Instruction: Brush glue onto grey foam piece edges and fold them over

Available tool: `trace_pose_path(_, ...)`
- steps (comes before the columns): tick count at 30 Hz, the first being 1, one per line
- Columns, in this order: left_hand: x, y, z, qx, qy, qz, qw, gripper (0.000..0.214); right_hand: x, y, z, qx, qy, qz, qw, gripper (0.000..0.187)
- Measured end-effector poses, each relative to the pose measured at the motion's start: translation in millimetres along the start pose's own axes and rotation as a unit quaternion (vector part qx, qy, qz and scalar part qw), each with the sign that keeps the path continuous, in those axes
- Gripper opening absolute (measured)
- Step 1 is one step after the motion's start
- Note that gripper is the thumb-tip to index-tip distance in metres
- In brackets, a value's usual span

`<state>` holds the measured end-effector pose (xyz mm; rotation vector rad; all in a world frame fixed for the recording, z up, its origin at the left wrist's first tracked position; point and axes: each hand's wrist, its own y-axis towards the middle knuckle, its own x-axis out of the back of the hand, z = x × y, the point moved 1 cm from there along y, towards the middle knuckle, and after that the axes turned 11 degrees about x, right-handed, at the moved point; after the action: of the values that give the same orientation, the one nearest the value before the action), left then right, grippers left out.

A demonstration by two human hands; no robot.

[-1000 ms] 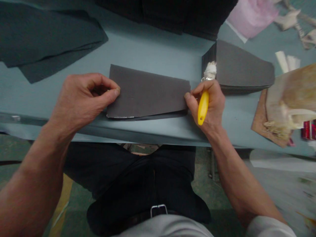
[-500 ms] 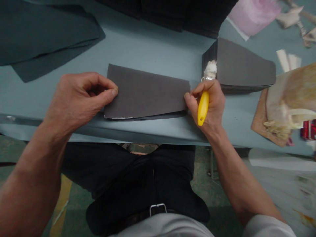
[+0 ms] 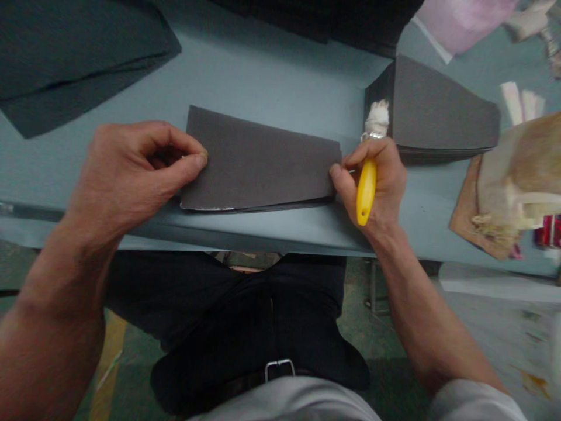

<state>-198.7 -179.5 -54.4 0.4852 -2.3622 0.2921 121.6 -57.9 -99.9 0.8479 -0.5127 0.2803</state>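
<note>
A dark grey tapered sheet [image 3: 263,161], with more layers showing under its near edge, lies in front of me. Its left edge is pinched between the thumb and fingers of my left hand [image 3: 140,169]. At the narrower right end, the thumb and forefinger of my right hand [image 3: 379,181] grip the corner. That same hand also keeps hold of a brush with a yellow handle [image 3: 366,190]; its whitened bristles [image 3: 377,114] point away from me. A line of white shows along the sheet's near left edge. Whether the sheet is folded I cannot tell.
A stack of similar grey pieces [image 3: 442,111] stands right of the brush. Dark green sheets [image 3: 87,58] lie at the far left, black material [image 3: 307,17] at the back. To the right are a stained board [image 3: 521,169] and pink plastic [image 3: 468,23]. The blue-grey table [image 3: 272,234] ends near my waist.
The view has shifted slightly. Both hands keep the same grip on the sheet's two ends, and the brush stays in my right hand.
</note>
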Motion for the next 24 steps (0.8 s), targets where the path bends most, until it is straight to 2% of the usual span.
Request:
trace_pose_path(5, -0.5, -3, -5, 0.005, 0.008, 0.001, 1.000, 0.036, 0, 1, 2, 0.030, 0.018, -0.013, 0.999, 0.023)
trace_pose_path(13, -1.7, -2, -4, 0.005, -0.003, 0.006, 1.000, 0.032, 0, -1, 1, 0.026, 0.036, -0.003, 0.999, 0.022)
trace_pose_path(19, -1.9, -4, -5, 0.002, 0.001, 0.000, 1.000, 0.034, 1, -6, -6, -0.001, 0.052, 0.017, 0.999, 0.019)
trace_pose_path(24, -2.0, -3, -5, -0.005, 0.015, 0.001, 1.000, 0.036, 4, -7, -12, 0.012, 0.045, 0.028, 0.999, 0.020)
